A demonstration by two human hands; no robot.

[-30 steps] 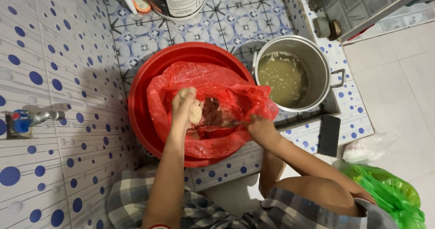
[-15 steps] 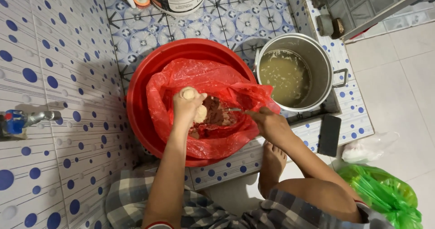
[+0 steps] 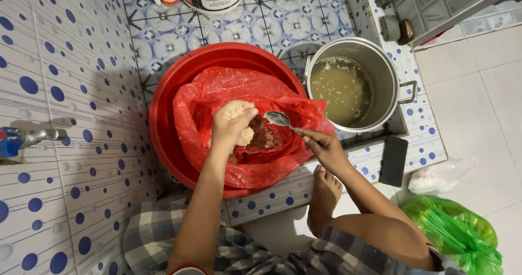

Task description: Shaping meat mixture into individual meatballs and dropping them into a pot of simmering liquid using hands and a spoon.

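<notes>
My left hand (image 3: 231, 124) is closed around a pale lump of dough-like paste (image 3: 244, 136), held over a red plastic bag (image 3: 217, 95) that lines a red basin (image 3: 163, 106). My right hand (image 3: 323, 147) holds a metal spoon (image 3: 280, 119) by its handle, the bowl lifted beside the left hand's fingers. More reddish-brown paste lies in the bag under both hands.
A steel pot (image 3: 380, 73) of cloudy yellowish liquid stands right of the basin. A black phone (image 3: 393, 161) lies on the tiled ledge. A green plastic bag (image 3: 462, 234) and a clear one (image 3: 440, 176) lie on the floor. A tap (image 3: 24, 140) sticks out of the left wall. My bare foot (image 3: 325, 190) rests below the ledge.
The right hand has lifted the spoon out of the paste and brought it up beside the left hand. The left hand still grips the pale lump.
</notes>
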